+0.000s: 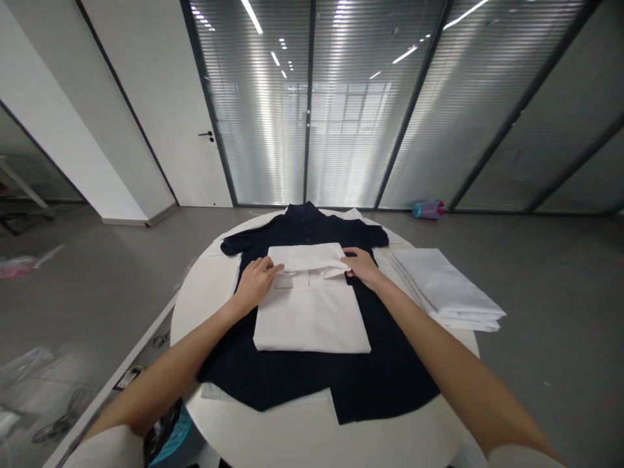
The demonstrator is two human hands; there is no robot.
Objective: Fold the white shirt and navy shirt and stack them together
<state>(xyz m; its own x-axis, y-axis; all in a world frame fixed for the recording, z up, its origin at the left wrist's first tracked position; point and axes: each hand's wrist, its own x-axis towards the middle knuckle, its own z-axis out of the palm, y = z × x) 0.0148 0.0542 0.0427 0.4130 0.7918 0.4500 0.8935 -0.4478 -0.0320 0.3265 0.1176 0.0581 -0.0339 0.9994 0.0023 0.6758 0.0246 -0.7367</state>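
Note:
A folded white cloth garment (312, 318) lies on a dark navy short-sleeved shirt (305, 224), which is spread out with its collar at the far side. My left hand (257, 279) pinches the left edge of the garment's upper folded flap. At the flap's right edge, my right hand (361, 265) grips the same white cloth, its fingertips partly hidden under the fabric. Between the hands the flap is slightly lifted and creased, with an inner layer showing below it.
Several folded white cloths (446, 286) are stacked at the round white table's (195, 305) right edge, partly overhanging. More white fabric lies under the navy shirt. A blue bin (173, 439) with a black liner stands below left. A patterned basket (428, 209) lies on the floor beyond.

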